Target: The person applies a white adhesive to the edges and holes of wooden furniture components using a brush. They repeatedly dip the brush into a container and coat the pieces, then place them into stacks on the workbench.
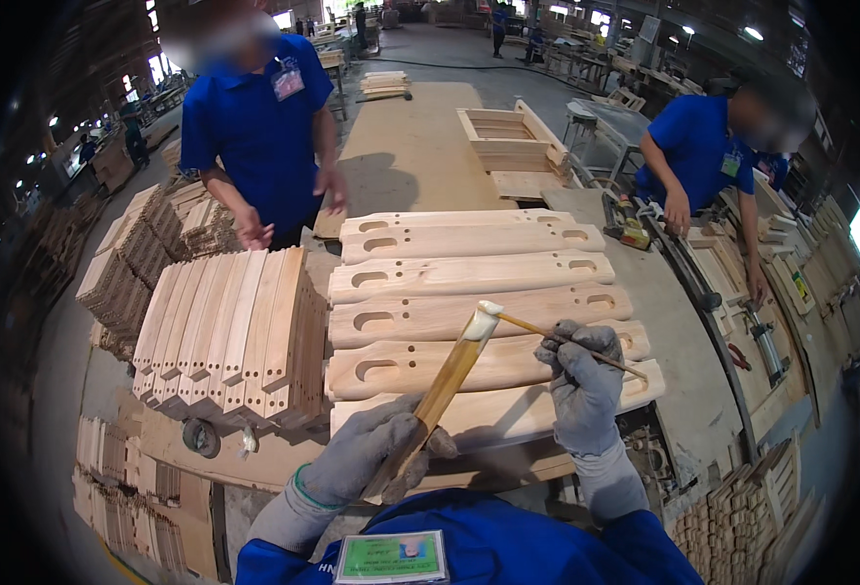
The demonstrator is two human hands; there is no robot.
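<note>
My gloved left hand (371, 453) is closed round a long brown strip, bamboo or wood (444, 385), tilted up and away from me. White paste, perhaps glue (480, 322), coats its far end. In my gloved right hand (586, 380) a thin wooden stick (527, 326) is pinched, its tip touching the pasted end. Under both hands lies a row of several pale wooden slats (479, 307), side by side, with oval slots and small round holes near their ends.
A stack of drilled wooden bars (220, 327) stands at the left, with a tape roll (200, 438) before it. Across the table is a person in blue (254, 127); another (693, 146) works at the right by a long metal clamp (703, 292). A wooden frame (513, 141) lies farther back.
</note>
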